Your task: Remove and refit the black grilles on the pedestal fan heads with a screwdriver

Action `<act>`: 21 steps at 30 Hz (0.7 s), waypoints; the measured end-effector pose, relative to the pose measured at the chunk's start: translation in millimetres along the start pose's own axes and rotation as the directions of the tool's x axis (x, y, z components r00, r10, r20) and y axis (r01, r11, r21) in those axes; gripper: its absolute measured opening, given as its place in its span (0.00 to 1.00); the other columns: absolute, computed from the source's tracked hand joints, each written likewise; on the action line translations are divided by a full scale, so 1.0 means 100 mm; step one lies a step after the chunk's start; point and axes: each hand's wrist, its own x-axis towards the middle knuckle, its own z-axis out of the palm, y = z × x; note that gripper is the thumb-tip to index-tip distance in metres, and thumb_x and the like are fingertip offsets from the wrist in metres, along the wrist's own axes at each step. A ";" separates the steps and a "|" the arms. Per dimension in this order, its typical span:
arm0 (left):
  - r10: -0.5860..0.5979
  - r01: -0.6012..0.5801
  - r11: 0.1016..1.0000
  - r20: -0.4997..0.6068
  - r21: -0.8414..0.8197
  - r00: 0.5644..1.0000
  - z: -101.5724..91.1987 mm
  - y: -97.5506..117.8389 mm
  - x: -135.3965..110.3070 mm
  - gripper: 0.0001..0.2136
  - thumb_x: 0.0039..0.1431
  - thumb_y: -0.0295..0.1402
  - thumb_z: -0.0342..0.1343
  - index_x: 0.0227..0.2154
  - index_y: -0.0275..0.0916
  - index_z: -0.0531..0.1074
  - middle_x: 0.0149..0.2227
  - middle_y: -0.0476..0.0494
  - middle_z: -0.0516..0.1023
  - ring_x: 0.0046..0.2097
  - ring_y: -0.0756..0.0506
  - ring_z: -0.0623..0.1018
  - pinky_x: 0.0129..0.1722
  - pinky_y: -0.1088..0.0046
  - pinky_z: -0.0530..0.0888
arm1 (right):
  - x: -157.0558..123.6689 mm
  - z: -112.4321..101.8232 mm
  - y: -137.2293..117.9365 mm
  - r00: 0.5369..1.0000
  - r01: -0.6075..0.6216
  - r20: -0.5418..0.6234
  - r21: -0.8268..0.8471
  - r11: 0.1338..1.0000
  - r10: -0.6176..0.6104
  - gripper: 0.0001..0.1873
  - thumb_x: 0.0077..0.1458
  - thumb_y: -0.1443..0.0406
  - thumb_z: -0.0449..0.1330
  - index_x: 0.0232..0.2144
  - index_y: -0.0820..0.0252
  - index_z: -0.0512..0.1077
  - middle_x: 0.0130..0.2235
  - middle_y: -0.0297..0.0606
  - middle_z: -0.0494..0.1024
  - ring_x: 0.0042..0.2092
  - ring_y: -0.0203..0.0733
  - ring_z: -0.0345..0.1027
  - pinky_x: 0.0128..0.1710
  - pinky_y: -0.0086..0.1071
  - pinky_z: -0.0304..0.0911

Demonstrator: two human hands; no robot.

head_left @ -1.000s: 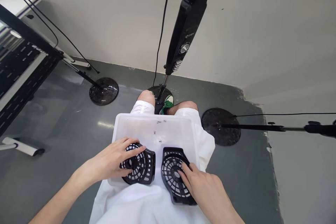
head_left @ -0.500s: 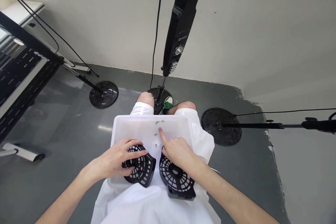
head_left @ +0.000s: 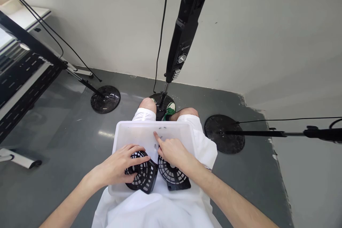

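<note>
Head view, left hand: the left hand lies flat on the left fan grille, fingers spread over its black ribs, pressing on it and not closed round it
Head view, right hand: the right hand rests over the top of the right fan grille, with one finger stretched out to the small screws and its tip just beside them; I cannot tell if it pinches one
Head view, hands together: the two hands are near each other but do not touch
Head view, grilles: both black grilles sit side by side at the near end of the white tray, almost touching
Head view, tray: it lies across the person's lap, on white shorts
Head view, more screws: a few more screws lie by the far wall of the tray
Head view, floor: a black stand rises between the knees from a round base, and two more round bases sit on the grey floor, one on each side
</note>
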 end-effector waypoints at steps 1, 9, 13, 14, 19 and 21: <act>0.002 -0.002 1.000 -0.006 0.000 1.000 0.01 0.00 0.00 0.38 0.54 0.18 0.60 0.66 0.54 0.63 0.66 0.40 0.66 0.64 0.35 0.69 0.61 0.50 0.74 | -0.01 0.00 0.00 1.000 0.004 0.001 0.003 1.000 -0.004 0.36 0.67 0.63 0.50 0.74 0.65 0.49 0.36 0.46 0.83 0.39 0.51 0.80 0.35 0.37 0.69; 0.014 -0.015 1.000 -0.047 -0.007 0.999 0.06 -0.02 -0.01 0.39 0.53 0.18 0.60 0.66 0.55 0.63 0.66 0.41 0.66 0.64 0.36 0.69 0.60 0.52 0.75 | -0.26 -0.03 0.09 0.996 -0.078 -0.038 0.050 0.996 0.080 0.31 0.70 0.61 0.49 0.71 0.63 0.57 0.37 0.43 0.83 0.40 0.47 0.80 0.35 0.34 0.66; 0.023 -0.024 1.000 -0.040 -0.011 0.999 0.03 -0.01 0.01 0.37 0.53 0.19 0.60 0.65 0.53 0.65 0.65 0.39 0.67 0.62 0.35 0.70 0.60 0.51 0.75 | -0.45 0.03 0.16 0.987 -0.151 -0.044 0.093 0.984 0.156 0.28 0.71 0.61 0.48 0.69 0.62 0.60 0.35 0.42 0.83 0.38 0.48 0.80 0.33 0.34 0.64; 0.022 -0.022 1.000 -0.036 -0.011 0.999 0.02 -0.01 0.01 0.37 0.53 0.19 0.60 0.65 0.53 0.66 0.65 0.39 0.67 0.62 0.35 0.70 0.60 0.51 0.75 | -0.49 0.04 0.17 0.985 -0.161 -0.048 0.105 0.981 0.167 0.27 0.72 0.61 0.47 0.69 0.61 0.60 0.37 0.42 0.84 0.39 0.48 0.80 0.33 0.34 0.64; 0.022 -0.022 1.000 -0.079 0.013 0.997 0.15 -0.04 0.00 0.39 0.51 0.19 0.61 0.66 0.55 0.65 0.65 0.39 0.67 0.63 0.33 0.70 0.61 0.49 0.75 | -0.65 0.11 0.15 0.973 -0.185 -0.115 0.129 0.974 0.200 0.25 0.71 0.63 0.49 0.66 0.57 0.64 0.40 0.41 0.84 0.41 0.48 0.81 0.34 0.34 0.64; 0.065 -0.061 0.998 -0.131 0.033 0.989 0.29 -0.08 0.01 0.41 0.49 0.20 0.64 0.66 0.55 0.64 0.65 0.38 0.69 0.62 0.33 0.73 0.60 0.49 0.76 | -0.69 0.19 0.15 0.965 -0.181 -0.168 0.116 0.977 0.199 0.25 0.68 0.64 0.53 0.65 0.56 0.66 0.39 0.38 0.84 0.39 0.47 0.81 0.32 0.33 0.64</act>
